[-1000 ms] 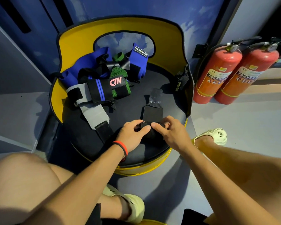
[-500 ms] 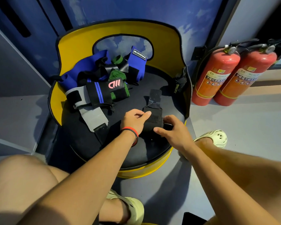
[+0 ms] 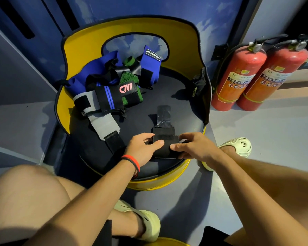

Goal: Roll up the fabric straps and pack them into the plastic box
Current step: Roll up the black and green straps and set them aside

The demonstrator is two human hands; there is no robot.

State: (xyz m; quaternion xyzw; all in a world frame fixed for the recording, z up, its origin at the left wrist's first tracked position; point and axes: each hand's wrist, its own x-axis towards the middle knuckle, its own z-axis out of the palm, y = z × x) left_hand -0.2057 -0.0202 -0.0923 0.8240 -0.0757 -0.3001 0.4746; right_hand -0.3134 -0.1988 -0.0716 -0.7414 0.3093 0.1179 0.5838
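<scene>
A black fabric strap (image 3: 164,145) lies partly rolled near the front of a black seat cushion (image 3: 183,110). Its free tail (image 3: 163,115) stretches away from me. My left hand (image 3: 143,148) pinches the roll's left end and my right hand (image 3: 194,145) pinches its right end. A heap of loose straps sits at the back left: blue ones (image 3: 150,66), a black one with blue stripes and a pink logo (image 3: 114,95), a green one (image 3: 130,80) and a grey one (image 3: 103,123). A rolled black strap (image 3: 196,86) leans against the right wall. No plastic box is in view.
The cushion belongs to a yellow round chair (image 3: 82,41) with a cut-out backrest. Two red fire extinguishers (image 3: 238,77) stand on the floor at the right. My knees and pale shoes (image 3: 238,146) flank the chair.
The roll has grown thicker and the strap's flat tail has shortened. Both hands shifted slightly as they turned the roll forward.
</scene>
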